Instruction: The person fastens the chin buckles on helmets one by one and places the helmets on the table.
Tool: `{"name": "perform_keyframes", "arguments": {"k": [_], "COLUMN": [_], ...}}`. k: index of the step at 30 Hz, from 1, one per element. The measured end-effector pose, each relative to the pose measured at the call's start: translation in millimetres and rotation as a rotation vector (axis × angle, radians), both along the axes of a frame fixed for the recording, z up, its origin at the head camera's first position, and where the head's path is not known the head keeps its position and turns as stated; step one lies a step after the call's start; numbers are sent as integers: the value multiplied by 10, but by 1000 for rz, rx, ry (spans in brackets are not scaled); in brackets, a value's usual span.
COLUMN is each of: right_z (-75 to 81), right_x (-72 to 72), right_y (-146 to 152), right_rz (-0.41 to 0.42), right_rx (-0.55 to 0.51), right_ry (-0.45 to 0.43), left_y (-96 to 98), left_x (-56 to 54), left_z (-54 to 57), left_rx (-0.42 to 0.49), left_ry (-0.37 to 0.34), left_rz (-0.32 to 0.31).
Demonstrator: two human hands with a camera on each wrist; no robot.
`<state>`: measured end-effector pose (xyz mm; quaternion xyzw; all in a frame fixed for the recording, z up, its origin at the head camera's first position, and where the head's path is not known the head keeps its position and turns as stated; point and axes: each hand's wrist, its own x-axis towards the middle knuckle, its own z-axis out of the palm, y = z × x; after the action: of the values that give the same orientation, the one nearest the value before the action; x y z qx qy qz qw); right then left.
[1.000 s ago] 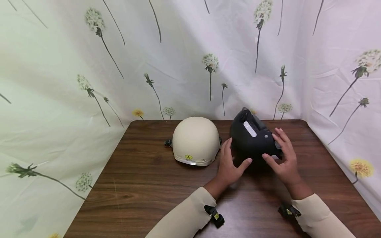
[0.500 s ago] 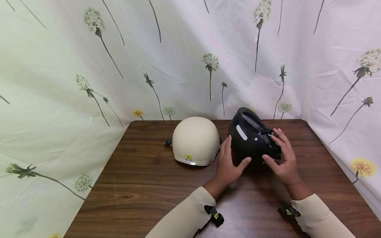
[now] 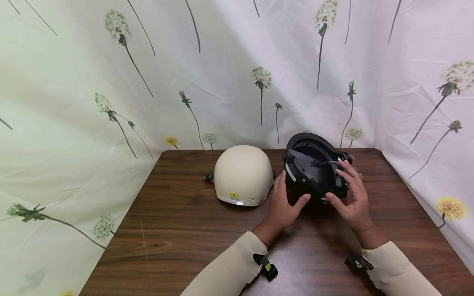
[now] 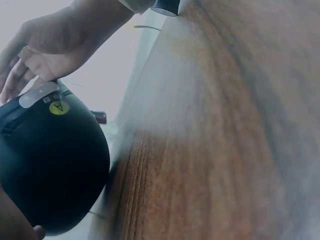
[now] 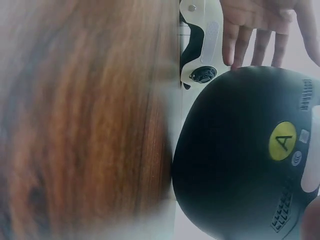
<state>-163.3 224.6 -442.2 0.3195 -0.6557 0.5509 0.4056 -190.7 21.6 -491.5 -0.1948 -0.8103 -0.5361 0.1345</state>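
Note:
A black helmet (image 3: 312,174) rests tilted on the table, its dark lined inside facing up and back in the head view. My left hand (image 3: 282,207) touches its left side with straight fingers, thumb spread toward the near side. On the opposite side, my right hand (image 3: 353,203) lies against the helmet with fingers lightly bent. The right wrist view shows the rounded black shell (image 5: 235,145) with a yellow "A" sticker (image 5: 282,141), and the left fingertips at its edge. In the left wrist view, the right hand (image 4: 60,42) is at the shell beside a pale strip (image 4: 39,95).
A cream helmet (image 3: 242,172) sits dome-up just left of the black one, its front rim toward me. The brown wooden table (image 3: 177,242) ends at a flower-print curtain (image 3: 222,82) behind and on both sides.
The black helmet has turned over between my hands: its outer shell faced up before, and now its inside shows. Both hands have barely moved. The cream helmet has stayed put.

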Motion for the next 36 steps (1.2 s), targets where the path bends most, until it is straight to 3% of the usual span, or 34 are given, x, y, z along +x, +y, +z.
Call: {"name": "perform_keyframes", "arguments": {"k": [9,20,26,36], "right_z": [-4,24,74,74], "right_x": [-9,31,56,49], "right_y": [-13,-10,-20,22], "right_rz": [-37,-147,-226,-296], "right_rx": [22,32,1,36], "right_ry": [15,3,-9,-28], "left_y": [12,-26,-23,26], "left_x": [-41,-69,-74,-175], "left_z": [5,23,34,28], "left_rx": [58,124,112,130], "left_ry": [-69,-60,-85,-108], "left_rz": [26,-6,-6,6]}}
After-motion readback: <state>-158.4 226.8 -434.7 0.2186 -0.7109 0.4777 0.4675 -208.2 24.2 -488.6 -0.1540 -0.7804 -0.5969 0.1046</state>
